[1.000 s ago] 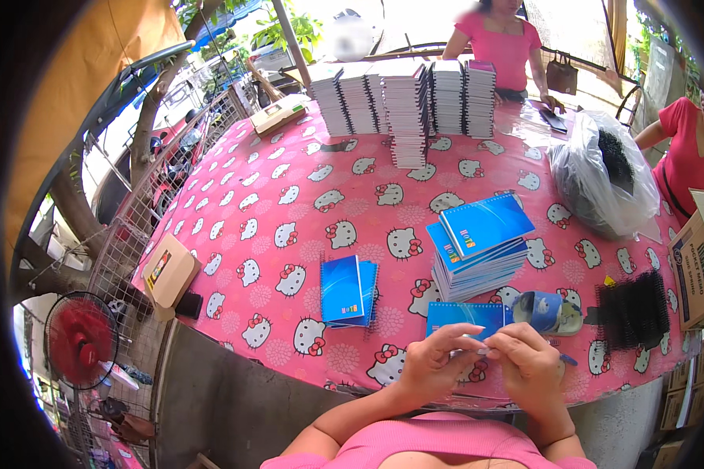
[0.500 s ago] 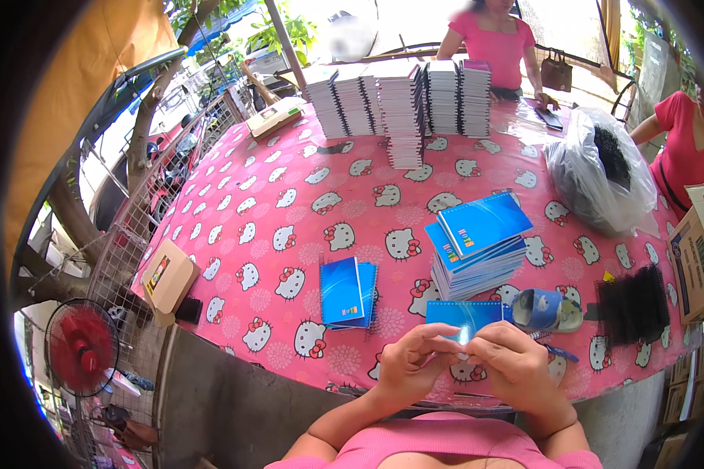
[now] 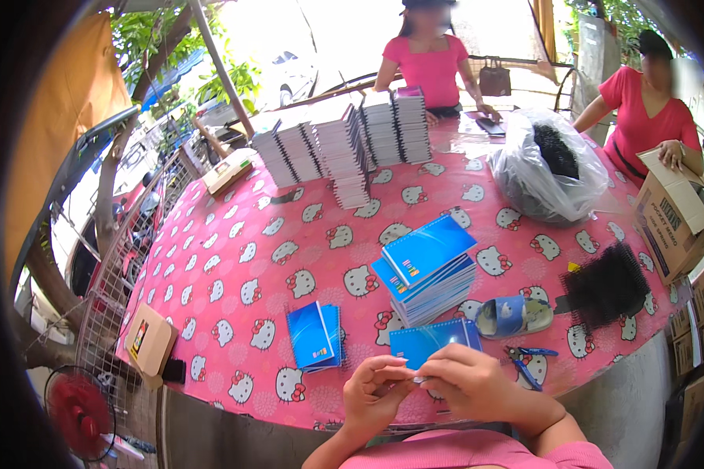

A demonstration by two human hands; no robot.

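At the table's near edge, my left hand [image 3: 377, 392] and my right hand [image 3: 469, 384] meet with fingertips pinched together. Between them is a small whitish thing, too small to name. Just beyond the fingers lies a blue notebook [image 3: 426, 342], partly hidden by my right hand. Behind it rises a stack of blue spiral notebooks [image 3: 430, 254]. A few more blue notebooks [image 3: 313, 336] lie to the left. To the right of my right hand, blue-handled pliers [image 3: 530, 366] rest on the cloth, near a blue slipper [image 3: 513, 316].
Black coil bindings [image 3: 607, 288] lie at right on the pink patterned tablecloth [image 3: 235, 305]. Beyond are a plastic bag of black coils [image 3: 551, 172] and tall notebook stacks [image 3: 336, 148]. Two people in pink stand across the table, one touching a carton [image 3: 677, 219]. A red fan [image 3: 78, 414] stands left.
The whole view has tilted and shifted, bringing the people's upper parts and the pliers into fuller sight. My hands stay pinched together. The person at right still has a hand on the carton.
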